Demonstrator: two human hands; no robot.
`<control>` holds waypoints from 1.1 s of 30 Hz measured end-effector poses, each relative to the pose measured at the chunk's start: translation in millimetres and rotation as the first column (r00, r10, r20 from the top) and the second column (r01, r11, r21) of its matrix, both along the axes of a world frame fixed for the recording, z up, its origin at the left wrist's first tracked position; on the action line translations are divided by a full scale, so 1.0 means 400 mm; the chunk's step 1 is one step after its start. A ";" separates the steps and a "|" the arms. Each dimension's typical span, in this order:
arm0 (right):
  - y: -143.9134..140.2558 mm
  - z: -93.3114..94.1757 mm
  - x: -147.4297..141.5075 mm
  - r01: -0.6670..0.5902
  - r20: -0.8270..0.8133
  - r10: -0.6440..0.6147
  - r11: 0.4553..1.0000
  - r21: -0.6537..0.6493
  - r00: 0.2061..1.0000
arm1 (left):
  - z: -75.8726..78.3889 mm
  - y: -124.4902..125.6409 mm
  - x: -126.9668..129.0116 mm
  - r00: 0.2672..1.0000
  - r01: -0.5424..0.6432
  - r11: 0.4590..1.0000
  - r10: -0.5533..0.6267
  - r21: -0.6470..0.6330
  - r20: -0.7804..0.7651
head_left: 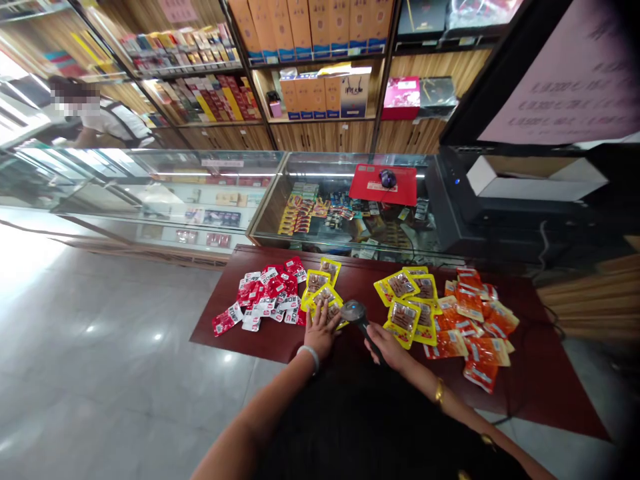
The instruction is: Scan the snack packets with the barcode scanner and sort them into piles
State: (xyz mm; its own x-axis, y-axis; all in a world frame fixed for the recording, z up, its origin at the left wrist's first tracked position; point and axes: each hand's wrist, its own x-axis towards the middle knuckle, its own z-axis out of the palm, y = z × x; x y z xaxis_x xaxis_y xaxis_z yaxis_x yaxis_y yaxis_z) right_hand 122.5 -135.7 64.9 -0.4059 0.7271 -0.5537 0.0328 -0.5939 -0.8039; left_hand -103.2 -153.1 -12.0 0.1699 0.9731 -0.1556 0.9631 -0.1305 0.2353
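My left hand (pixel 321 331) rests with fingers outstretched on a yellow-edged snack packet (pixel 327 294), the nearest of a few lying at the middle of the dark red table (pixel 280 341). In my right hand (pixel 387 345) is a black barcode scanner (pixel 354 312), gripped by its handle, its head pointing toward the packets by my left hand. Just right of the scanner lies a group of yellow packets (pixel 403 319) with brown contents showing. Orange packets (pixel 483 350) are heaped farther right. On the left is a pile of red and white packets (pixel 273 288).
Behind the table stands a glass display counter (pixel 240 160) with a red mat (pixel 363 190) and a computer mouse (pixel 388 178) on top. A dark monitor and an open white box (pixel 535 190) are at the right. Another person (pixel 113 120) is at the far left near stocked shelves.
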 end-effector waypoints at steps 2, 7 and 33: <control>0.014 0.005 -0.017 -0.016 -0.011 0.016 1.000 0.007 1.000 | 0.005 0.022 -0.016 0.997 -0.065 0.998 0.065 0.008 -0.028; 0.065 0.009 -0.077 -0.023 -0.034 0.022 0.999 -0.028 0.999 | 0.017 0.076 -0.052 0.987 -0.140 0.990 0.141 0.014 -0.074; -0.110 0.006 0.302 0.427 0.034 -0.426 0.901 -0.076 0.904 | 0.050 0.164 0.473 0.993 -0.062 0.967 0.085 -0.246 0.086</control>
State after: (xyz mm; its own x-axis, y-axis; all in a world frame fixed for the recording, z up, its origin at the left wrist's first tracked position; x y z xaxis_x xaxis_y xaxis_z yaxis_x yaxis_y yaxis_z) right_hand 243.5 -179.7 67.3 -0.0568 0.7820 -0.6207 -0.2251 -0.6157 -0.7551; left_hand 86.0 -87.5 8.0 0.1250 0.9187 -0.3747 0.9397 0.0116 0.3419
